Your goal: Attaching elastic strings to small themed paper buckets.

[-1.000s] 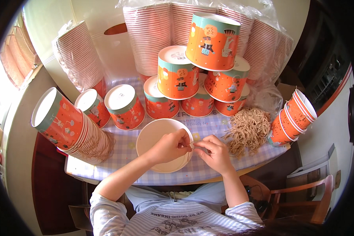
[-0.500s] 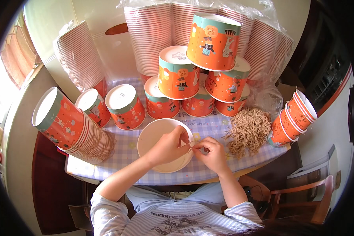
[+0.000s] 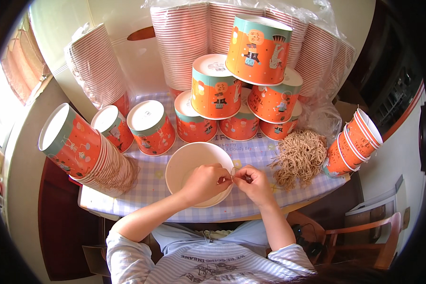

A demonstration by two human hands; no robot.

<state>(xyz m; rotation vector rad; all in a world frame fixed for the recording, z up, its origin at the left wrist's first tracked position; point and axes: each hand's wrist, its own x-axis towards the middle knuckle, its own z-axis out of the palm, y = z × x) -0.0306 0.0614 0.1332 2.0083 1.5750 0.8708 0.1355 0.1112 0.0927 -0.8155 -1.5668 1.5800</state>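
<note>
An open paper bucket [image 3: 183, 163], white inside, stands on the table in front of me. Over its right part, my left hand [image 3: 206, 182] is closed in a pinch. Facing it at the right rim, my right hand [image 3: 254, 186] pinches too, and the fingertips almost meet. Between them a small loop of thin string [image 3: 234, 171] shows at the rim; its ends disappear in my fingers. To the right of my hands lies a tangled heap of tan strings [image 3: 299, 158].
Upside-down orange and green buckets [image 3: 258, 52] form a pyramid at the back. A leaning bucket stack [image 3: 75, 146] with strings is at left, another stack [image 3: 352, 144] at right. Plastic-wrapped stacks [image 3: 180, 42] stand behind. A checked cloth [image 3: 146, 189] covers the table.
My left fingers have come down from a raised position and closed in toward the right hand. Both hands stay at the bucket's right rim with the string.
</note>
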